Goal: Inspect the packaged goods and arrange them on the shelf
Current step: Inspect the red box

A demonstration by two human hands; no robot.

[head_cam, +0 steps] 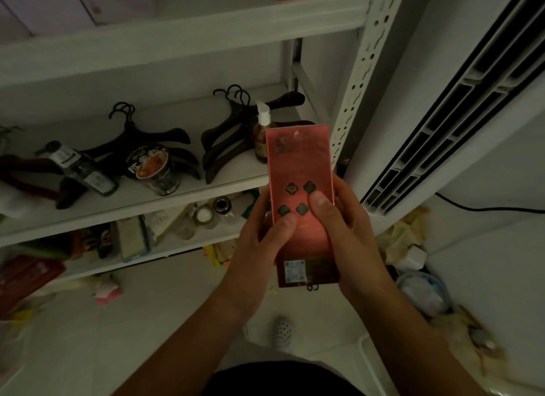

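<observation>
At centre frame, my left hand (259, 242) and right hand (351, 242) grip a tall red box (300, 171), thumbs on its face, before the shelf (177, 186). Its print is too dim to read, and my fingers behind it are hidden.

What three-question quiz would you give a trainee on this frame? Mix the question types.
1. True or false: the red box rests on the middle shelf.
2. Which item stands on that shelf just behind the box's top edge? A) pump bottle B) kettle C) mug
3. How many hands grip the box?

Key:
1. False. The left hand and right hand hold it in the air in front of the shelf.
2. A
3. Two
</observation>
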